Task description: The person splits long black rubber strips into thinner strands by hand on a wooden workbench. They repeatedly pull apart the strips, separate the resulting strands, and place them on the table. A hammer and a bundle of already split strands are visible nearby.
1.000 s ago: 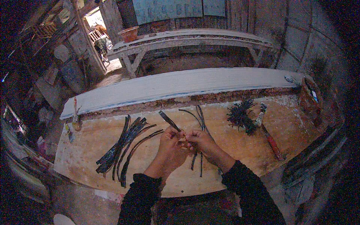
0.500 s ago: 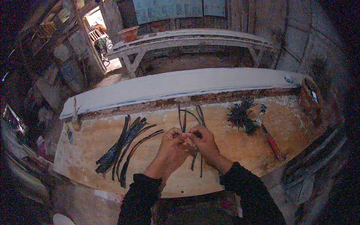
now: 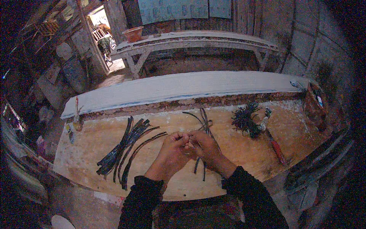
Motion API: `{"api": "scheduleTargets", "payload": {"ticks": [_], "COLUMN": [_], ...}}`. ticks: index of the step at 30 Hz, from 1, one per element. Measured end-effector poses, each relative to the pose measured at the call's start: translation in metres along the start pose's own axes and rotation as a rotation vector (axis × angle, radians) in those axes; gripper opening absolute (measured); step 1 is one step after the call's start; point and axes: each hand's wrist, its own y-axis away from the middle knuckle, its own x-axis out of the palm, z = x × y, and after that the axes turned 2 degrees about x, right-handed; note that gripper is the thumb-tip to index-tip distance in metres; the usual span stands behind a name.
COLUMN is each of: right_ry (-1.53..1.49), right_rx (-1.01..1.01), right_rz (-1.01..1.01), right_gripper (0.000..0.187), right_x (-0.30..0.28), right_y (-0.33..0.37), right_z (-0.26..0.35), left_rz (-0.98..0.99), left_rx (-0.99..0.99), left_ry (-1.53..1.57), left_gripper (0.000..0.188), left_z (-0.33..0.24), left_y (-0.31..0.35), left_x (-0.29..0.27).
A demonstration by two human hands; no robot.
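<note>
My left hand (image 3: 173, 152) and my right hand (image 3: 207, 149) meet over the wooden board, fingers closed and fingertips pressed together. Whatever they pinch is hidden between the fingers. Several thin dark strips (image 3: 203, 116) lie crossed just beyond my right hand, and their lower ends (image 3: 204, 171) come out below it. To the left rests a loose bundle of dark flat strips (image 3: 124, 147), with a few curved ones along its right side. On the right is a bushy cluster of short dark strips (image 3: 245, 120), beside a red-handled tool (image 3: 275, 147) with a whitish upper part.
A long whitish plank (image 3: 183, 87) runs along the far edge of the wooden board (image 3: 240, 160). A brown container (image 3: 315, 99) stands at the right end; a small upright stick (image 3: 77, 110) is at the left. Farther back, an orange bowl (image 3: 132, 35) sits on a bench (image 3: 202, 40).
The dark strip that stood up beyond my joined fingers no longer shows there. My right hand has turned a little inward over the left fingertips. Both hands stay in nearly the same place.
</note>
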Motion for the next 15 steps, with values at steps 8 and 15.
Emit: {"api": "scheduleTargets", "payload": {"ticks": [8, 15], "right_ry": [-0.155, -1.111], "right_rx": [0.360, 0.755], "right_rz": [-0.061, 0.101], "right_gripper": [0.009, 0.010], "right_x": [0.008, 0.000], "right_y": [-0.004, -0.008], "right_z": [-0.004, -0.028], "left_rz": [0.014, 0.074], "left_rx": [0.017, 0.297], "left_ry": [-0.075, -0.647], "left_gripper": [0.009, 0.015], "left_z": [-0.007, -0.001], "left_y": [0.005, -0.011], "left_x": [0.008, -0.022]}}
